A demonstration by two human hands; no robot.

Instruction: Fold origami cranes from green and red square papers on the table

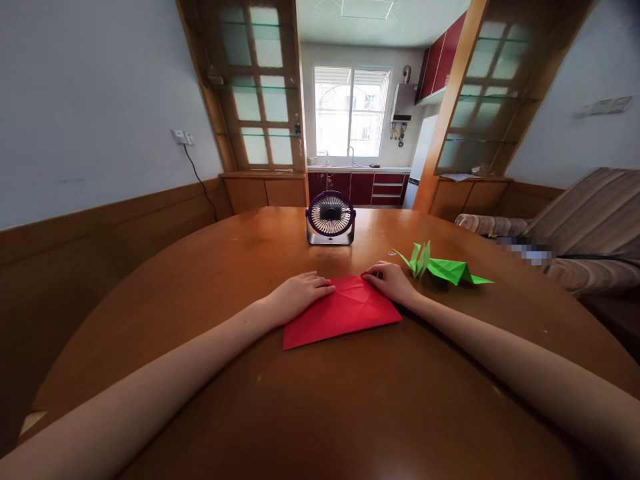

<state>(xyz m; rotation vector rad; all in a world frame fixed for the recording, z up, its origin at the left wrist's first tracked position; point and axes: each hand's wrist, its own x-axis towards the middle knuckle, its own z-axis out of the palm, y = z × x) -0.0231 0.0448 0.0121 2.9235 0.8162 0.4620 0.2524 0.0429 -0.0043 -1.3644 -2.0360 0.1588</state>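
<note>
A sheet of red paper (345, 313), with crease lines near its far side, lies on the wooden table in front of me. My left hand (303, 293) rests flat on its far left part, fingers stretched out over the paper. At the far right edge, my right hand (390, 281) pinches the paper between thumb and curled fingers. Just to the right of that hand sits a green folded-paper figure (447, 270) with pointed, upright parts at its left end and a thin tail at its right.
A small dark desk fan (331, 217) stands on the table (225, 267) beyond the paper. A striped armchair (580, 220) is past the table's right side. A black cord (199, 179) hangs from a wall socket on the left.
</note>
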